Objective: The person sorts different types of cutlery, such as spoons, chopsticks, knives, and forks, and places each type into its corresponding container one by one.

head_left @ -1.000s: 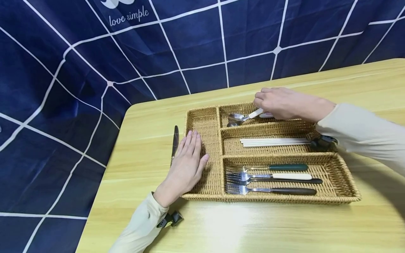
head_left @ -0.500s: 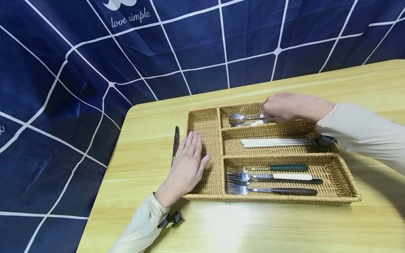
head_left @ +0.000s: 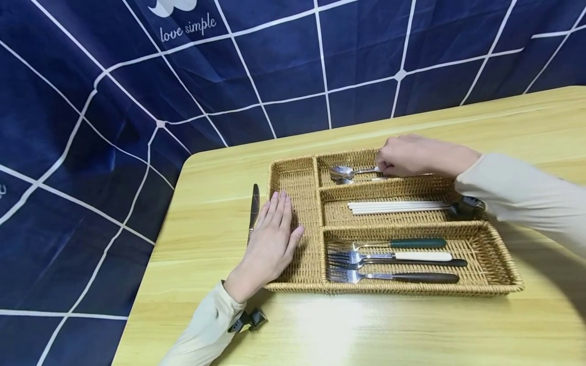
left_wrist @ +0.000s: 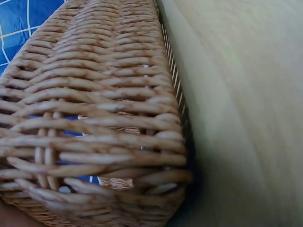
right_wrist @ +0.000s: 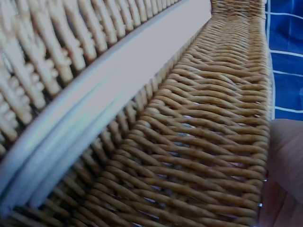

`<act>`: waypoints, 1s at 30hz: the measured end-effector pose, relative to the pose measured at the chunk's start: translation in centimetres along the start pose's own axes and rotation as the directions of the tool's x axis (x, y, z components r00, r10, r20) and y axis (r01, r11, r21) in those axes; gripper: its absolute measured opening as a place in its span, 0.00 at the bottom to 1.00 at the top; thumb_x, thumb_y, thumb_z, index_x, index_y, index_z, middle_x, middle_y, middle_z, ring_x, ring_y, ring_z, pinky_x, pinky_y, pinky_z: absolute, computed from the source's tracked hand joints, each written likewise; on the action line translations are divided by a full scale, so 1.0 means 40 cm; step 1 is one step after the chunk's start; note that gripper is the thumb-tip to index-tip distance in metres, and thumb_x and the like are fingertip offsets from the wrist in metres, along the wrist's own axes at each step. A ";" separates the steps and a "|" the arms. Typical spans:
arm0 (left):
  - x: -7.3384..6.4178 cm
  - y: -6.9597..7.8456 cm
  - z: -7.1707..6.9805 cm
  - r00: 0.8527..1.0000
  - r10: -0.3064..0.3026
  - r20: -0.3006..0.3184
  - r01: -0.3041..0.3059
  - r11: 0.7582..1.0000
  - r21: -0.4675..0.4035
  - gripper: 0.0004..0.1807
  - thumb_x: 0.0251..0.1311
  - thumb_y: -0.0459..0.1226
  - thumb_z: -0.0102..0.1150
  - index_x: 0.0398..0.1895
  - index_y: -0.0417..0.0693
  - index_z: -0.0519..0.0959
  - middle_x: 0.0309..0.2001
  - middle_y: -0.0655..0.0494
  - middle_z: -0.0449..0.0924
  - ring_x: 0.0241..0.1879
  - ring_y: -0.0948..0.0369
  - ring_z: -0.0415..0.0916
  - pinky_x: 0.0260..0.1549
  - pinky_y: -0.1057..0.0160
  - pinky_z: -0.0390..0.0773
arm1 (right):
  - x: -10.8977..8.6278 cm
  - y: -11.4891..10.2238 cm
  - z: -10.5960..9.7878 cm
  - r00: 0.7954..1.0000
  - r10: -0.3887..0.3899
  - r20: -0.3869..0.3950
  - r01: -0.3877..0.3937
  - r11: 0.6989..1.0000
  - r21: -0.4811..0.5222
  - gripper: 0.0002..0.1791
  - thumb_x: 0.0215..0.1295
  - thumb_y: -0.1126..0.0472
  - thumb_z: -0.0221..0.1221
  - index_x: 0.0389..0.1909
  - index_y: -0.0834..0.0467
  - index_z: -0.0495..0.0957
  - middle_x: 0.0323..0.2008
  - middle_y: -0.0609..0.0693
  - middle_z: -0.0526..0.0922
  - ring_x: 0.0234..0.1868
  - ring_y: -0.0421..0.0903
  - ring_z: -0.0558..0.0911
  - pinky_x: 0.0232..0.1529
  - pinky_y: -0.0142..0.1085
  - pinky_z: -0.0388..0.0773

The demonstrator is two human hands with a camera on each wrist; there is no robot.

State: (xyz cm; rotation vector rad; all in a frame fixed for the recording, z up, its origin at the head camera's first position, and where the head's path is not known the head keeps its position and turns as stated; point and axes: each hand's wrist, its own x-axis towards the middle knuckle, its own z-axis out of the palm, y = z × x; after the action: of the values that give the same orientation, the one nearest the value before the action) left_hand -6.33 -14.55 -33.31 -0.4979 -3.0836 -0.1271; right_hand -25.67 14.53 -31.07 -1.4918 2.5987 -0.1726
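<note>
A wicker cutlery tray [head_left: 389, 288] with several compartments sits on the table. My left hand [head_left: 267, 244] lies with straight fingers over the left rim of its long side compartment. In the back compartment, my right hand [head_left: 412, 155] curls its fingers on the handle end of a spoon [head_left: 342, 173]; the hand hides most of the handles there. More than one spoon bowl shows, overlapping. From the left wrist, the tray's woven wall [left_wrist: 104, 104] fills the view. From the right wrist, part of my right hand [right_wrist: 286, 165] appears beyond a woven divider [right_wrist: 189, 127].
White chopsticks [head_left: 396, 207] lie in the middle compartment. Several forks [head_left: 361, 275] with green, white and dark handles fill the front one. A table knife [head_left: 254, 208] rests on the table left of the tray, partly behind my left hand. A blue curtain [head_left: 284, 66] hangs behind.
My right hand has lowered and shifted slightly right in the back compartment, and the raised white-handled spoon now lies lower among the others. My left hand has stayed in place.
</note>
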 end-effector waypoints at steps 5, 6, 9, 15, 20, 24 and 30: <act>0.002 0.001 0.001 1.000 0.008 -0.010 -0.008 1.000 0.013 0.34 0.76 0.48 0.31 0.73 0.29 0.48 0.74 0.35 0.42 0.75 0.45 0.39 0.73 0.51 0.40 | -0.012 0.004 -0.025 1.000 0.016 0.011 -0.016 1.000 -0.001 0.17 0.58 0.69 0.60 0.16 0.49 0.69 0.15 0.40 0.66 0.19 0.38 0.67 0.19 0.33 0.65; 0.002 0.002 0.002 1.000 0.009 -0.010 -0.009 1.000 0.013 0.34 0.76 0.48 0.32 0.73 0.29 0.48 0.74 0.35 0.42 0.75 0.45 0.39 0.73 0.51 0.41 | -0.015 0.005 -0.031 1.000 0.020 0.014 -0.020 1.000 -0.001 0.17 0.58 0.68 0.61 0.16 0.49 0.69 0.15 0.40 0.67 0.19 0.38 0.67 0.19 0.33 0.65; 0.003 0.003 0.002 1.000 0.008 -0.005 -0.008 1.000 0.012 0.34 0.76 0.47 0.33 0.72 0.29 0.48 0.74 0.34 0.43 0.74 0.45 0.39 0.73 0.50 0.41 | -0.024 0.009 -0.050 1.000 0.017 0.009 -0.017 1.000 0.003 0.17 0.60 0.65 0.63 0.17 0.49 0.70 0.14 0.39 0.67 0.18 0.37 0.67 0.19 0.32 0.65; 0.002 0.000 -0.001 1.000 0.002 -0.003 -0.002 1.000 -0.002 0.34 0.76 0.47 0.35 0.72 0.29 0.48 0.74 0.34 0.44 0.75 0.46 0.38 0.73 0.50 0.41 | -0.045 0.017 -0.082 0.995 -0.046 -0.087 0.047 0.999 0.010 0.12 0.58 0.68 0.64 0.21 0.51 0.76 0.18 0.38 0.73 0.20 0.34 0.70 0.22 0.32 0.72; 0.000 0.001 -0.002 1.000 0.006 -0.003 -0.006 1.000 -0.017 0.35 0.75 0.47 0.36 0.72 0.29 0.48 0.74 0.34 0.43 0.75 0.46 0.38 0.73 0.50 0.40 | -0.088 0.003 -0.098 0.974 -0.070 -0.216 0.067 0.998 -0.021 0.10 0.59 0.67 0.63 0.22 0.53 0.76 0.17 0.38 0.69 0.19 0.33 0.65 0.22 0.32 0.68; 0.000 0.001 -0.001 1.000 0.012 -0.010 -0.012 1.000 -0.009 0.35 0.76 0.47 0.35 0.72 0.28 0.48 0.74 0.34 0.44 0.74 0.45 0.39 0.73 0.50 0.41 | -0.140 -0.023 -0.096 0.949 -0.021 -0.315 0.016 1.000 -0.016 0.06 0.60 0.68 0.62 0.26 0.56 0.80 0.20 0.40 0.75 0.20 0.34 0.69 0.23 0.36 0.73; -0.002 0.000 -0.002 1.000 0.012 -0.015 -0.012 1.000 -0.010 0.34 0.76 0.47 0.34 0.72 0.28 0.48 0.73 0.34 0.44 0.74 0.45 0.39 0.73 0.49 0.41 | -0.234 -0.082 -0.063 0.893 0.138 -0.428 -0.150 0.989 0.005 0.07 0.62 0.67 0.60 0.40 0.64 0.82 0.35 0.56 0.84 0.31 0.53 0.83 0.33 0.54 0.80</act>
State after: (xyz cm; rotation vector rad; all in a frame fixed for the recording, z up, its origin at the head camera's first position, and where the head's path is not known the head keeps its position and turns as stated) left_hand -6.26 -14.56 -33.25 -0.5130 -3.0669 -0.1450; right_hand -18.68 21.05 -27.43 -1.3899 3.0509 -0.5020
